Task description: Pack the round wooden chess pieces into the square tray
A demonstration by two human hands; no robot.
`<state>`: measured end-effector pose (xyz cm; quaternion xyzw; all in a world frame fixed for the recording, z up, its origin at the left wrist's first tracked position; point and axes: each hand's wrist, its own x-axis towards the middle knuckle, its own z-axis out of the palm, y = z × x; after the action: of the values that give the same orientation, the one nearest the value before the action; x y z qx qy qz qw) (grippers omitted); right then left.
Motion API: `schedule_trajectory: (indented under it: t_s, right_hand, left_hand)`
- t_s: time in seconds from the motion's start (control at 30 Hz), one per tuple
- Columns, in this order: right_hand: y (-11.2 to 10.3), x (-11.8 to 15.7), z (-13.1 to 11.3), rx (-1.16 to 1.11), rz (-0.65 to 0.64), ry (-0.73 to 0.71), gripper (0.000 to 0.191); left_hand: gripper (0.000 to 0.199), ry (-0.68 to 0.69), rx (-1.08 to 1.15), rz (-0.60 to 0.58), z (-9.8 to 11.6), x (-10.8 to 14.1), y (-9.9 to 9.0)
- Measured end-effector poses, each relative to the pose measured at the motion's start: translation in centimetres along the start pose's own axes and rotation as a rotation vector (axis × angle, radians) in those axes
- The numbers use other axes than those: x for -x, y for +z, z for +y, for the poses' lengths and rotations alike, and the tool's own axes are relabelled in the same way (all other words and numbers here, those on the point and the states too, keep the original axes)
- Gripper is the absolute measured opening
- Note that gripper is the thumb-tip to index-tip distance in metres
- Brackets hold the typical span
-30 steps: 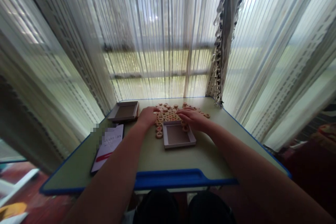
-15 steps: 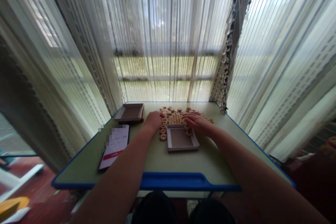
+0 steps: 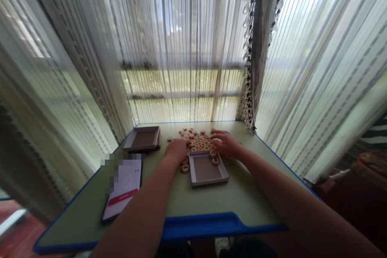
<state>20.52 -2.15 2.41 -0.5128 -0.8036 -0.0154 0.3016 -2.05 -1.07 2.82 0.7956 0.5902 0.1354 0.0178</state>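
Observation:
Many round wooden xiangqi pieces (image 3: 198,143) with carved characters lie heaped on the table beyond an open shallow box (image 3: 207,169). Two xiangqi pieces (image 3: 214,157) rest at the box's far right corner. My left hand (image 3: 177,149) is at the left side of the heap, its fingertips among the pieces; its fingers are mostly hidden behind the hand. Over the right side of the heap, my right hand (image 3: 226,144) has its fingers stretched and apart, with nothing gripped. A few pieces (image 3: 184,167) sit between my left wrist and the box.
Another shallow box part (image 3: 142,138) stands at the far left of the table (image 3: 242,197). Nearer on the left lies a phone (image 3: 122,189) with a lit screen. Sheer curtains (image 3: 181,48) hang behind the far edge. A blue trough (image 3: 199,223) runs along the near edge.
My right hand's fingers have spread and shifted toward the far side of the heap. My left hand has stayed near the pieces' left side. The whole view has shifted slightly.

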Motion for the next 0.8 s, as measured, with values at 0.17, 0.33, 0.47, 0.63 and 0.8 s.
schedule_trajectory:
  t_s: [0.17,0.33,0.47,0.63,0.8]
  right_hand:
    - [0.2,-5.2,-1.6,0.107,-0.12,-0.12,0.016]
    - [1.8,-11.0,-2.9,0.145,-0.227,0.025,0.024]
    - [4.4,-13.2,-3.0,0.182,-0.339,0.168,0.024]
    - [5.8,-13.5,-2.4,0.15,-0.35,0.214,0.025]
    - [6.0,-13.2,-2.4,0.002,-0.328,0.232,0.028]
  left_hand:
    - [0.025,-0.024,-0.034,-0.035,0.8,-0.3,-0.5]
    - [0.026,-0.048,-0.043,-0.032,1.0,-0.3,-0.9]
    - [0.026,-0.047,-0.031,-0.071,1.2,-0.2,-1.3]
    - [0.027,-0.045,-0.034,-0.074,1.4,-0.2,-1.5]
    - [0.028,-0.054,-0.046,-0.101,1.3,-0.3,-1.5]
